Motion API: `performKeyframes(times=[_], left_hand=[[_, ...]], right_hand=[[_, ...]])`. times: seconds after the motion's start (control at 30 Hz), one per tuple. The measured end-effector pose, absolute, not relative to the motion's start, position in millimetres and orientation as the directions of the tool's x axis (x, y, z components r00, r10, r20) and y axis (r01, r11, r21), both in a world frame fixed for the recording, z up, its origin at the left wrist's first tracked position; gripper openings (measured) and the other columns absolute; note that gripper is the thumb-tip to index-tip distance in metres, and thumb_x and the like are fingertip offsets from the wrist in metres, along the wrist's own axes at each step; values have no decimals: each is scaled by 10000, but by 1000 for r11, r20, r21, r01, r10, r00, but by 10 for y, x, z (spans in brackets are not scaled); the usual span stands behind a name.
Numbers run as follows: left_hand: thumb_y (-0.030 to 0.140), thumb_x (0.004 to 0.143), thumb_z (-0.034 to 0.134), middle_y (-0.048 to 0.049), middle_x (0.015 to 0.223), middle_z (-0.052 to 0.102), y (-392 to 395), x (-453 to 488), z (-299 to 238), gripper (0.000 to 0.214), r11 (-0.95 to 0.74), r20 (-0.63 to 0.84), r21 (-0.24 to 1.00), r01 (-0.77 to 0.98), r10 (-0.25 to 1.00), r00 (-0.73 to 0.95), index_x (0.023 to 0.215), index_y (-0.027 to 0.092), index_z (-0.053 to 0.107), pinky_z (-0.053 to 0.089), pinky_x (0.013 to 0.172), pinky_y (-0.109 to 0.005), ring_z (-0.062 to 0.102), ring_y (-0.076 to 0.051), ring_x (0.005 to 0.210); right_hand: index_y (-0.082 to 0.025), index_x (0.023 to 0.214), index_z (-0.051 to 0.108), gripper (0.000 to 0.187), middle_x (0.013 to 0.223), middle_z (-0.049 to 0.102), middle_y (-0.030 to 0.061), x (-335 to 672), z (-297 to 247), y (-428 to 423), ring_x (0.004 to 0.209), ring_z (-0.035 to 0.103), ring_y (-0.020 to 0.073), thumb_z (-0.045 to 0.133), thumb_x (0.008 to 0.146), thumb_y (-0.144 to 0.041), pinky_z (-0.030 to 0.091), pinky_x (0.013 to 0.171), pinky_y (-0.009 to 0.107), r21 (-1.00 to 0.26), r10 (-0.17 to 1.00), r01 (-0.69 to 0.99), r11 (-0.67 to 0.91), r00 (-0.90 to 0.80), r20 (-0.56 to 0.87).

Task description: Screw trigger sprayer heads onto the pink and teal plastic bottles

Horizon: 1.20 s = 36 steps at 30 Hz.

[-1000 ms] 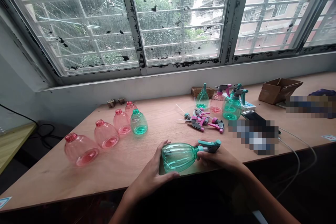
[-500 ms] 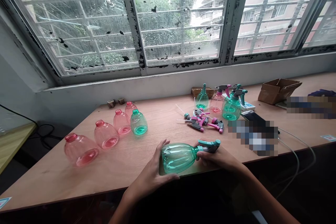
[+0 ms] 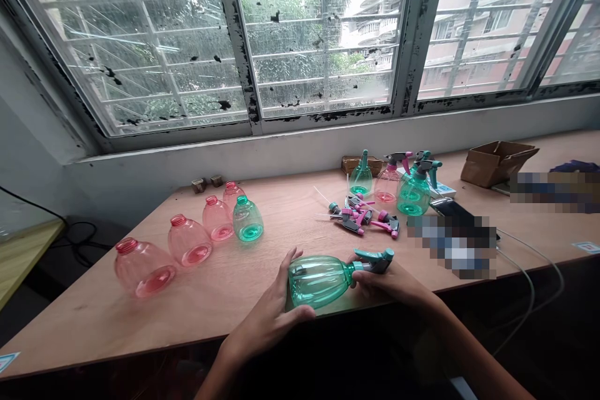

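A clear green spray bottle [image 3: 319, 281] lies sideways between my two hands at the table's front edge, its base to the left. My left hand [image 3: 276, 306] cups the base end, thumb below and fingers behind. At the neck, my right hand [image 3: 375, 278] grips around the collar of the teal and grey spray head [image 3: 375, 259], which sits on the bottle's mouth. Some right fingers are hidden behind the neck. Beyond my hands lies a pile of loose pink and grey spray heads [image 3: 360, 215] with thin tubes.
To the left stand several open pink bottles [image 3: 190, 240] and one open green bottle [image 3: 248, 219]. Bottles with spray heads [image 3: 415, 190] stand at the back right, near a dark phone [image 3: 462, 215], a cable [image 3: 532, 275] and a cardboard box [image 3: 497, 162].
My left thumb has shifted slightly along the lower side of the bottle. The bottle and my right hand look almost unchanged.
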<state>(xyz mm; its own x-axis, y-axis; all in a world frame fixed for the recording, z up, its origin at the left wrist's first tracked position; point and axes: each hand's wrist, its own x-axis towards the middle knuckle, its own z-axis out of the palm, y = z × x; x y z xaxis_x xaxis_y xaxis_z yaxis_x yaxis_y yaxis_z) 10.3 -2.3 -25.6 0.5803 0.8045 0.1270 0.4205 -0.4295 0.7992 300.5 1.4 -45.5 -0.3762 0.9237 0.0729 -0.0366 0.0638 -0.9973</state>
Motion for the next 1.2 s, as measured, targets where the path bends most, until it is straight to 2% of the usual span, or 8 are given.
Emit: performKeyframes(times=[0.1,0.17,0.43,0.63,0.83,0.9,1.07,1.2], left_hand=[[556,953,499,-125,1650,144,-34,95,-244,836,-427,139,814,394,801,583,1567,277,5,216,1203,-509,219,-344,1488],[543,964,485,-117,1651,141,-41,97,-240,812,-416,127,814,406,810,573,1565,285,3,219,1201,-510,228,-339,1485],[417,877,695,-104,1647,158,-46,114,-258,1007,-417,107,776,473,826,554,1548,322,-50,237,1211,-462,240,-291,1489],[352,862,717,-104,1652,130,-27,113,-307,1036,-449,130,751,483,819,559,1546,328,-61,255,1207,-456,243,-285,1490],[393,847,729,-115,1650,146,-26,112,-306,1039,-451,142,755,475,821,554,1557,306,-25,234,1212,-475,225,-309,1493],[443,866,696,-119,1652,139,-31,108,-283,1002,-438,133,770,464,821,555,1562,288,-8,223,1213,-484,215,-321,1495],[511,978,477,-106,1656,139,-52,117,-209,778,-384,104,820,423,828,551,1569,262,38,195,1217,-492,205,-310,1498],[504,968,508,-95,1654,154,-70,137,-183,786,-367,94,816,446,846,524,1567,274,54,181,1222,-489,210,-308,1496]], right_hand=[[-179,1010,625,351,731,672,-9,3010,-473,23,561,529,115,743,821,-451,396,535,237,-997,922,-44,58,-380,71],[-181,1019,626,342,729,672,-10,3011,-485,32,562,530,116,736,832,-444,396,537,238,-997,919,-41,67,-386,78],[-185,1039,630,355,739,682,-2,3005,-488,28,548,532,116,727,837,-460,386,525,238,-997,924,-32,77,-372,83],[-173,1034,638,375,707,665,-6,3015,-505,22,547,518,112,738,826,-469,373,522,233,-997,924,-47,63,-374,76],[-176,1032,641,368,677,644,-14,3014,-510,40,557,513,119,737,830,-468,366,525,237,-997,924,-36,69,-375,78],[-174,1031,643,362,700,656,-6,3013,-514,48,561,513,119,735,833,-464,371,531,240,-997,921,-34,70,-382,78],[-176,1035,641,347,733,672,0,3018,-506,38,571,515,114,724,846,-455,379,540,235,-996,919,-31,78,-384,84],[-174,1034,635,360,663,641,-21,3016,-475,19,553,513,114,728,837,-460,374,525,232,-997,923,-16,76,-378,77]])
